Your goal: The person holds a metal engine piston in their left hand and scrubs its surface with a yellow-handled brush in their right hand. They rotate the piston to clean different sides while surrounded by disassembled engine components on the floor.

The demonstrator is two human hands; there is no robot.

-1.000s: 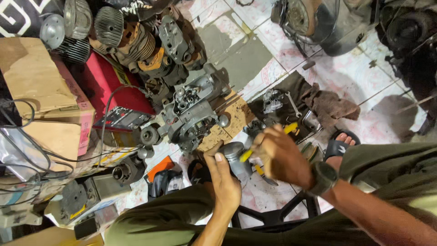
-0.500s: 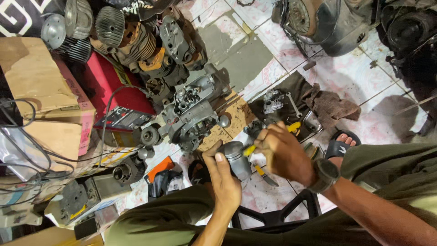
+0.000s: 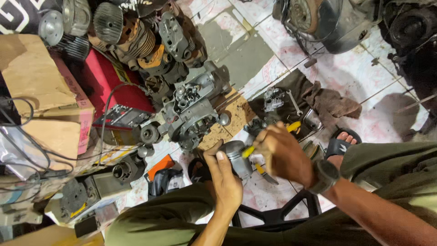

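Engine case (image 3: 193, 111) beside held piston (image 3: 236, 157)

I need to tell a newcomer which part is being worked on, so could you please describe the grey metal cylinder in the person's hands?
Start at the big red metal box on the left, then go right past the grey engine casing on the tiled floor. Just below it, the left hand grips a smooth, short grey metal cylinder, while the right hand holds a yellow-handled tool against it. Unlike the finned cylinders nearby, it is plain-sided and off the floor.

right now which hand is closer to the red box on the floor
Left. The left hand holds the grey piston, nearer the red box; the right hand is beyond the piston.
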